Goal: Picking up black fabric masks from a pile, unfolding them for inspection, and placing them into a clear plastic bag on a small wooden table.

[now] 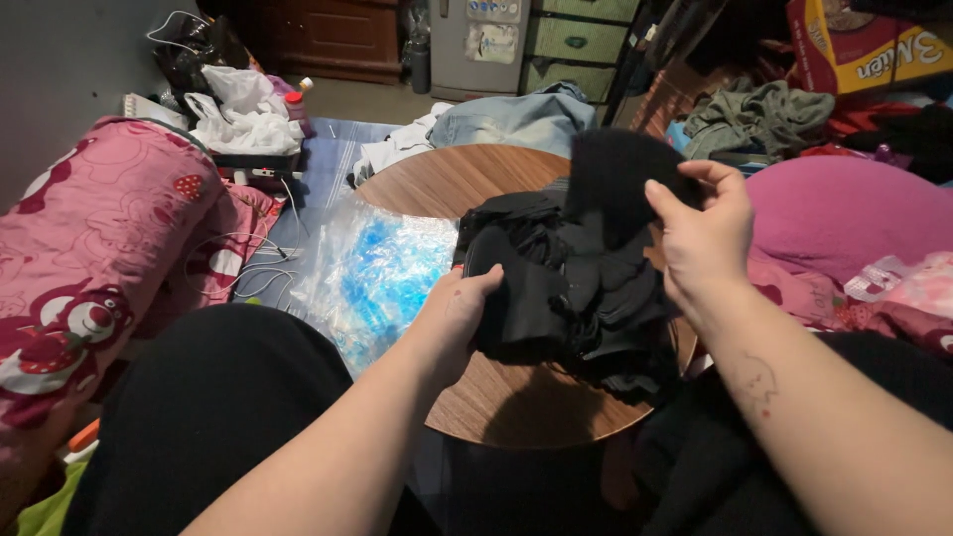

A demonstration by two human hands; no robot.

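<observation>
Your right hand (707, 233) pinches the upper edge of a black garment (615, 184), lifting it, while your left hand (459, 313) closes on the lower left fold of the black clothing pile (566, 298). The pile lies between both hands on the round wooden table (516, 407), with a clear plastic bag (372, 273) just left.

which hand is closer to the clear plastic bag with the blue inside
Left. The left hand grips the black clothes right beside the plastic bag; the right hand pinches them on the far side.
</observation>
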